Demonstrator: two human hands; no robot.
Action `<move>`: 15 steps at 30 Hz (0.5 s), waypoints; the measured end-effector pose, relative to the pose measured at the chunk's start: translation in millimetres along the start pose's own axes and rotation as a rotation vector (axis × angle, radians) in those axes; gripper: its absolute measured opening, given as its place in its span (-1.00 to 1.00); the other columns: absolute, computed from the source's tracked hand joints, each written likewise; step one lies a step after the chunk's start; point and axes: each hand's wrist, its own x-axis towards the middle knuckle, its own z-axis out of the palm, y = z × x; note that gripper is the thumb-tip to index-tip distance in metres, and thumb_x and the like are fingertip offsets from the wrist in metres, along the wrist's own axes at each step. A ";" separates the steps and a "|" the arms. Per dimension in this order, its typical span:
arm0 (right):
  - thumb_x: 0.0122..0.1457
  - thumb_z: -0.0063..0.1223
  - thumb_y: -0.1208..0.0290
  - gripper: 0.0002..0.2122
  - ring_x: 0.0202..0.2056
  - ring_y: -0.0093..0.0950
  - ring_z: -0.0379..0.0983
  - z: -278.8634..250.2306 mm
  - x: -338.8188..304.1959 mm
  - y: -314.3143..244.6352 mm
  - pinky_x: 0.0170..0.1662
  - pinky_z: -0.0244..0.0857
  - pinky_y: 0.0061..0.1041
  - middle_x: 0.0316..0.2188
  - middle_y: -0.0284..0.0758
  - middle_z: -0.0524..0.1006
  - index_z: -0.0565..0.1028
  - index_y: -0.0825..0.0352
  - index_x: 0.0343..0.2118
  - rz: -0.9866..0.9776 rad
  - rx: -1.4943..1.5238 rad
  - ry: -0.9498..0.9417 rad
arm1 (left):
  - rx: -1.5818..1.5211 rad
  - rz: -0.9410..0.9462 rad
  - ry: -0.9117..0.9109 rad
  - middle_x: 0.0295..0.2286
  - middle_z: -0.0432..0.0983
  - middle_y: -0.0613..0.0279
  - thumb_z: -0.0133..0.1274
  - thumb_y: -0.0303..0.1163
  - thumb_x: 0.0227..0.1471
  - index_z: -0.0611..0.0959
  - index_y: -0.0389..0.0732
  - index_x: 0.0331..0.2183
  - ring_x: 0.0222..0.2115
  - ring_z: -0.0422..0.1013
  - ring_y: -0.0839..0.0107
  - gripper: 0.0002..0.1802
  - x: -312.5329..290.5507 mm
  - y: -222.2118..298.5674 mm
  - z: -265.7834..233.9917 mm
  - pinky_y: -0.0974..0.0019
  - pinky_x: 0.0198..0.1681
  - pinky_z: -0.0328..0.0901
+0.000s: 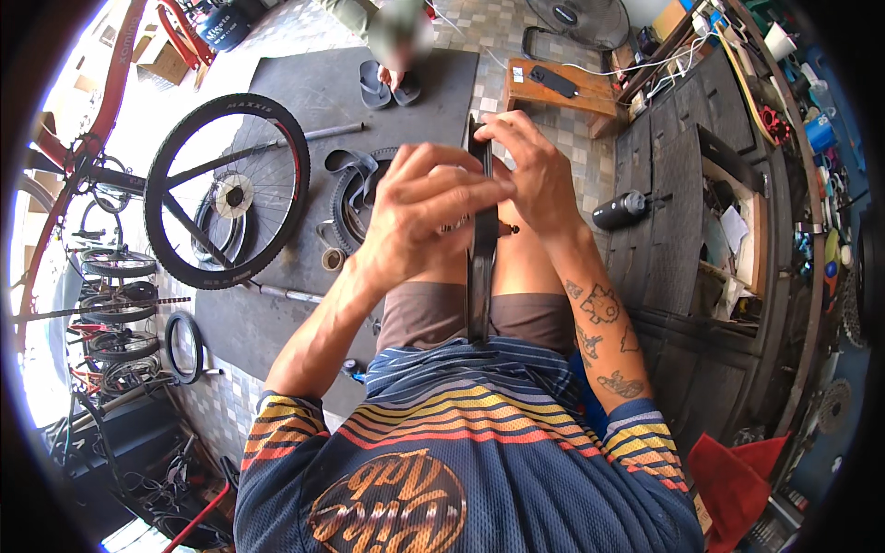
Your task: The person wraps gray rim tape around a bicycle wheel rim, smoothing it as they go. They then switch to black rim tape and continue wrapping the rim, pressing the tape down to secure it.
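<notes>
A black bicycle wheel rim (480, 286) stands edge-on between my knees, its lower part against my shirt. A hub axle end (508, 229) sticks out on its right side. My right hand (532, 173) is closed at the top of the rim, thumb and fingers pinching its edge. From the left, my left hand (419, 207) reaches across the rim, its fingers bent and drawn together near my right hand. What lies in the left fingers is hidden.
A tyred wheel (226, 192) on a frame stands at left. A loose tyre (350, 198) lies on the dark mat (277, 78), beside a cup (333, 259). Another person (398, 41) sits ahead. At right are a wooden stool (590, 101), black bottle (620, 210) and dark cabinet (654, 166).
</notes>
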 end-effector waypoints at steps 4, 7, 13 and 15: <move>0.17 0.35 0.65 -0.69 -0.20 -0.19 0.71 -2.6 -0.3 6.0 -0.14 0.61 -0.19 -0.07 -0.36 0.63 0.60 0.17 -0.07 0.013 -0.004 -0.013 | -0.104 -0.113 -0.013 -0.14 0.81 0.30 0.54 -0.23 -0.07 0.89 -0.07 -0.01 -0.03 0.61 0.17 -0.48 -22.8 31.9 1.0 0.07 0.07 0.41; 0.17 0.34 0.66 -0.69 -0.21 -0.19 0.71 -1.3 -1.2 7.8 -0.15 0.60 -0.19 -0.08 -0.35 0.62 0.60 0.18 -0.06 0.011 0.009 -0.027 | -0.031 0.000 0.085 -0.05 0.79 0.21 0.54 -0.25 -0.07 0.83 -0.07 0.04 -0.06 0.62 0.14 -0.43 -32.6 35.5 7.4 0.06 0.05 0.49; 0.16 0.34 0.68 -0.68 -0.22 -0.17 0.70 1.7 -0.3 9.1 -0.16 0.58 -0.19 -0.09 -0.34 0.62 0.59 0.20 -0.06 0.032 0.019 -0.016 | 0.189 0.294 0.146 -0.07 0.81 0.22 0.47 -0.26 0.01 0.82 -0.04 -0.03 -0.11 0.65 0.22 -0.57 -37.2 27.1 3.6 0.12 -0.07 0.51; 0.17 0.33 0.67 -0.68 -0.22 -0.18 0.70 0.7 -0.6 9.9 -0.16 0.58 -0.19 -0.10 -0.35 0.62 0.59 0.18 -0.06 0.018 0.022 -0.018 | 0.191 0.245 0.105 -0.09 0.82 0.24 0.46 -0.25 0.01 0.85 -0.06 -0.05 -0.12 0.64 0.23 -0.59 -35.8 28.5 -0.7 0.11 -0.06 0.49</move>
